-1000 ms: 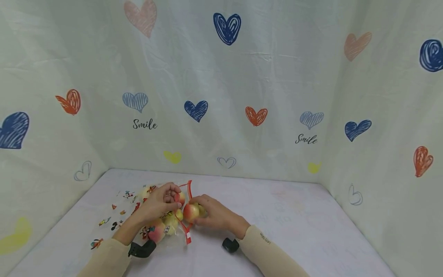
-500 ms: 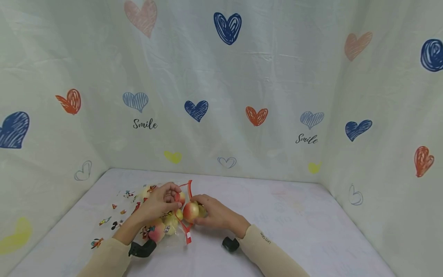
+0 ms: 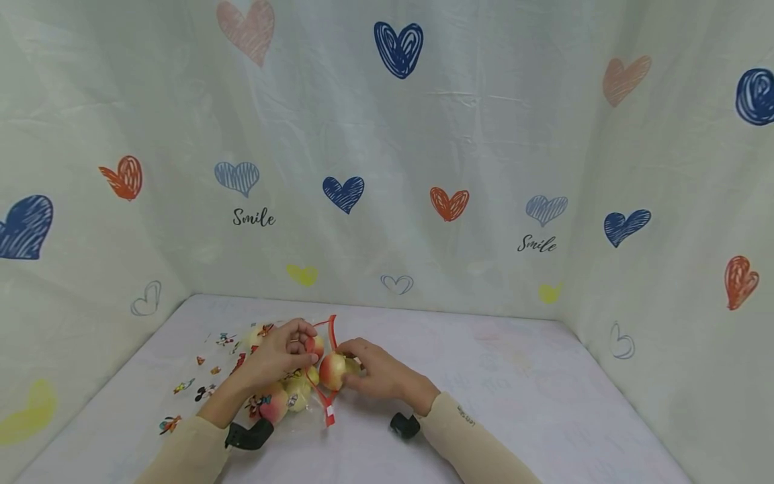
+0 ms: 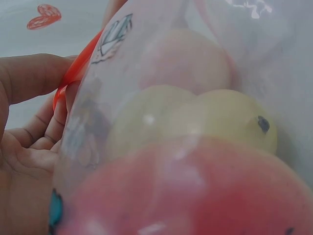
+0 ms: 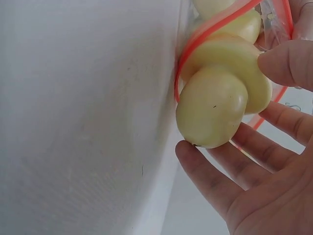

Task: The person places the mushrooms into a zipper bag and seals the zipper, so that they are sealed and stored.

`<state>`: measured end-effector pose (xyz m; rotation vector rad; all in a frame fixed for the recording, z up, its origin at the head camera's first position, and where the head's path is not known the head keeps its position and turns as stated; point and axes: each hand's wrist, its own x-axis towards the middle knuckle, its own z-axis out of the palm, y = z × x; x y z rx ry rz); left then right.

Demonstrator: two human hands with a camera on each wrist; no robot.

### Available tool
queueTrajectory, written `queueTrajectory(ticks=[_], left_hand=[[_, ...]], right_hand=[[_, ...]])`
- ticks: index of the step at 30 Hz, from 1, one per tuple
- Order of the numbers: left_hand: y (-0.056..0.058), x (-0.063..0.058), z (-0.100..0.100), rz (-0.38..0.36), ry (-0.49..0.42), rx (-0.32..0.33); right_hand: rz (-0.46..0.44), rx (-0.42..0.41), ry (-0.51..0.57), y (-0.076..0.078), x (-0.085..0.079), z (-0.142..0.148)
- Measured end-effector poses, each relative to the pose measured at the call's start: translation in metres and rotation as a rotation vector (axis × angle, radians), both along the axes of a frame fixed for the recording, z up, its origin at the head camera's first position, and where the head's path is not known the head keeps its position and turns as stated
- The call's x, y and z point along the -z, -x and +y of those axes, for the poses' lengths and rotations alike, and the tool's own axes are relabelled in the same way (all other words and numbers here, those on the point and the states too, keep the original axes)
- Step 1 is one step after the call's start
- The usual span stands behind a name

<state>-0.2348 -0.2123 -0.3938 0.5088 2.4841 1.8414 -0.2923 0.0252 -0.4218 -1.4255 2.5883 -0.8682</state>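
Note:
A clear plastic zip bag (image 3: 305, 422) with a red zip edge and cartoon prints lies on the table, its mouth facing right. Several red-and-yellow and pale green fruits are inside. My left hand (image 3: 281, 353) pinches the red zip strip (image 4: 80, 63) between thumb and finger. At the mouth sit a red-yellow peach-like fruit (image 3: 331, 372) and a pale green oval fruit (image 5: 210, 107). Around these, my right hand (image 3: 377, 370) has its fingers spread loosely, the thumb by the peach-like fruit and the fingertips by the green one. Through the film, a large red fruit (image 4: 205, 196) shows.
The bag rests on a white-covered table (image 3: 484, 403). A curtain (image 3: 387, 134) with heart prints stands behind and at both sides. Black wrist mounts (image 3: 249, 435) show below the hands.
My right hand has shifted slightly right and its fingers have loosened around the fruits at the bag's mouth. The left hand and the bag have stayed in place.

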Motion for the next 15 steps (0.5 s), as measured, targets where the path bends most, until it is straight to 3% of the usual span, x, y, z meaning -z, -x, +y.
queueTrajectory(ticks=[15], left_hand=[[-0.0009, -0.0008, 0.0011, -0.006, -0.007, 0.0]], right_hand=[[0.009, -0.059, 0.01, -0.0024, -0.0027, -0.0046]])
